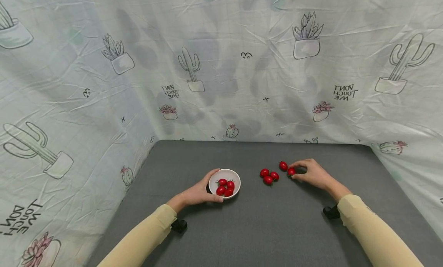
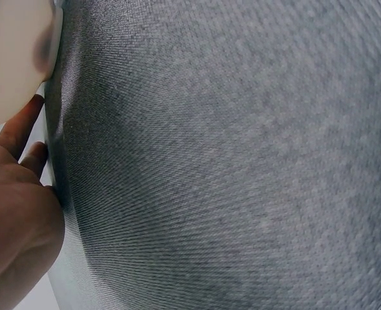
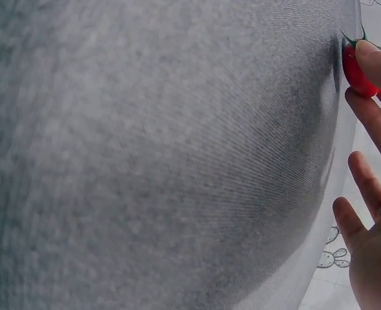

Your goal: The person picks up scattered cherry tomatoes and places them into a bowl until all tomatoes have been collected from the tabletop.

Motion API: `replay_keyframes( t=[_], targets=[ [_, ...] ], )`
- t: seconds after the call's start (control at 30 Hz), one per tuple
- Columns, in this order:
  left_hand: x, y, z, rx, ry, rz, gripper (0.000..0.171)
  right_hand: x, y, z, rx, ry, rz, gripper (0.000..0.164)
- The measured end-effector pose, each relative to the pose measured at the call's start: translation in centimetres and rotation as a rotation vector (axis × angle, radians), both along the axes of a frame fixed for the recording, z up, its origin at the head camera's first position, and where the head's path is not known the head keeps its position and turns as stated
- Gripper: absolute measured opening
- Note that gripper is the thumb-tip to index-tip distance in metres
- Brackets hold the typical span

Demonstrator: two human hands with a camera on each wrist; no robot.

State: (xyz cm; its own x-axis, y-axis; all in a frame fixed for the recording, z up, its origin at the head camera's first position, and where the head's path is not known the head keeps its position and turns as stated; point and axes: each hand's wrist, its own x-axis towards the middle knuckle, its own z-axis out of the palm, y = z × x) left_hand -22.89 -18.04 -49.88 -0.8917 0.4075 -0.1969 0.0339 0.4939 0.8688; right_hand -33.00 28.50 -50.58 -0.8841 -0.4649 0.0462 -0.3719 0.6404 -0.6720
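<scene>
My left hand (image 1: 200, 191) grips the side of a small white bowl (image 1: 212, 182), with the thumb along its near rim. Several red cherry tomatoes (image 1: 227, 192) with green stems lie inside it. The left wrist view shows the pale bowl wall (image 2: 13, 58) and the fingers (image 2: 24, 126) against its underside. Farther right, my right hand (image 1: 313, 174) pinches one cherry tomato (image 1: 291, 171) between thumb and forefinger. In the right wrist view that tomato (image 3: 357, 72) has its green stem by the thumb, while the other fingers spread apart from it.
Three cherry tomatoes (image 1: 268, 180) sit clustered on the grey table (image 1: 249, 228) between the hands. Another single tomato (image 1: 283, 166) lies just left of the pinched one. A white cloth (image 1: 221, 67) printed with cacti hangs behind and to the sides.
</scene>
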Motion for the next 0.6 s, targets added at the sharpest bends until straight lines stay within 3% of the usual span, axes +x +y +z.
replay_keyframes(
  t=[0.27, 0.6],
  targets=[
    [0.0, 0.0, 0.0, 0.009, -0.004, -0.004, 0.109, 0.2, 0.5, 0.7, -0.01, 0.006, 0.0, 0.044],
    [0.2, -0.1, 0.0, 0.006, 0.003, -0.017, 0.11, 1.0, -0.5, 2.8, 0.001, 0.02, -0.024, 0.045]
  ],
)
